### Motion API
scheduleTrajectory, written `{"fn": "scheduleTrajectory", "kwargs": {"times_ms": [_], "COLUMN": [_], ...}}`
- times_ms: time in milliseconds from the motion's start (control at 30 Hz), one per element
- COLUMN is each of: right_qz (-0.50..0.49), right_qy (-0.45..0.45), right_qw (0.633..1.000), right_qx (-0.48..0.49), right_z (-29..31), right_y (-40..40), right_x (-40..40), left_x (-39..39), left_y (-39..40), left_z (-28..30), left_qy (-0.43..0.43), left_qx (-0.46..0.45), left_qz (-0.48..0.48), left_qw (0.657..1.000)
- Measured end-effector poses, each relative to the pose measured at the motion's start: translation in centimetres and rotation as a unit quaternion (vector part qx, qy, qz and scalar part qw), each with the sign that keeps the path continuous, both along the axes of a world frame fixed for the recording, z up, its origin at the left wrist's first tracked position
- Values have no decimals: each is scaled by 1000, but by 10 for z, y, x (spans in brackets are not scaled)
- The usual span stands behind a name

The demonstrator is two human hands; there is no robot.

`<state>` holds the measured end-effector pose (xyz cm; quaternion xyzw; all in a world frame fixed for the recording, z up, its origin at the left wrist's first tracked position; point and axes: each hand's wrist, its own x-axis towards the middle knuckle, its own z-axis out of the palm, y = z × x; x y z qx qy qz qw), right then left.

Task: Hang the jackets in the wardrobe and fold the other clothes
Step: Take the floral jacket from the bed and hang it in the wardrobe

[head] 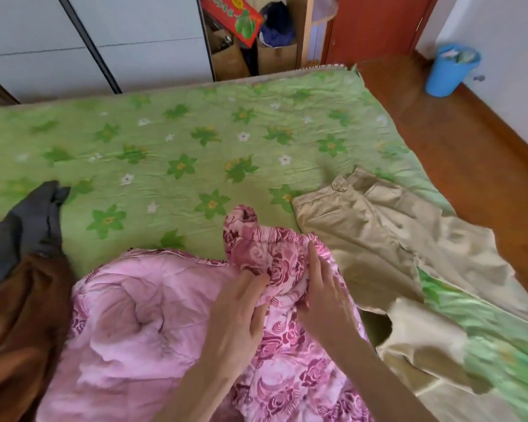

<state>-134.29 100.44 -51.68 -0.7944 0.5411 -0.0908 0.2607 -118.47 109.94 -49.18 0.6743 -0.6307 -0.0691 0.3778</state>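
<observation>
A pink quilted jacket (153,315) with a dark rose print on its outer face lay spread on the near edge of the bed (171,141), which was covered by a green flowered sheet. The jacket lay partly inside out: its plain pink lining faced up on the left, the printed fabric on the right. Its long axis ran roughly along the near edge, and a bunched sleeve or collar end rose toward the middle of the bed.

The left hand (238,312) came in from the near edge, palm down, its fingers curled into the bunched printed fabric, gripping a fold of the jacket. The right hand (320,290) lay just beside it, its fingers straight and pointing toward the far edge, pressing flat on the same bunch; that grip was released, not clasping. Both forearms reached up from the near edge and converged on the jacket.

A pair of beige cotton trousers (357,226) lay flat toward the right edge of the bed, waistband toward the middle, legs running to the near right corner, just beside the jacket. At the left edge lay a brown garment (16,324) with a dark grey garment (31,223) touching its far side. A blue plastic bin (448,71) stood on the wooden floor (457,141) beyond the far right corner.
</observation>
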Motion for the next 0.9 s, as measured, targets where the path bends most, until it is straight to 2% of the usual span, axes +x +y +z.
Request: {"fn": "scheduleTrajectory", "kwargs": {"times_ms": [67, 167, 267, 367, 400, 467, 567, 733, 900], "right_qz": [2, -49, -124, -142, -117, -43, -15, -33, 16], "right_qy": [3, -15, -138, -307, -324, -310, -302, -381, -405], "right_qw": [1000, 999, 982, 928, 916, 917, 923, 900, 905], "right_qx": [-9, -11, -21, 156, 205, 248, 238, 211, 131], "right_z": [31, 71, 107, 162, 180, 212, 240, 281, 356], "right_y": [-3, -10, -20, -27, -28, -23, -13, 19, 47], "right_x": [-8, -27, -47, -61, -63, -66, -67, -78, -83], "left_x": [-5, -13, -16, -23, -26, -34, -44, -49, -57], "left_y": [6, 19, 35, 58, 66, 80, 98, 125, 139], "left_z": [37, 89, 136, 170, 178, 188, 196, 212, 274], "left_qy": [-26, -71, -70, -85, -100, -121, -121, -85, -57], "left_qx": [-50, -113, -162, -183, -186, -187, -160, -101, -149], "left_qz": [-9, -26, -20, -20, -18, -16, 2, 65, 82], "left_qw": [998, 991, 984, 979, 977, 975, 980, 989, 984]}}
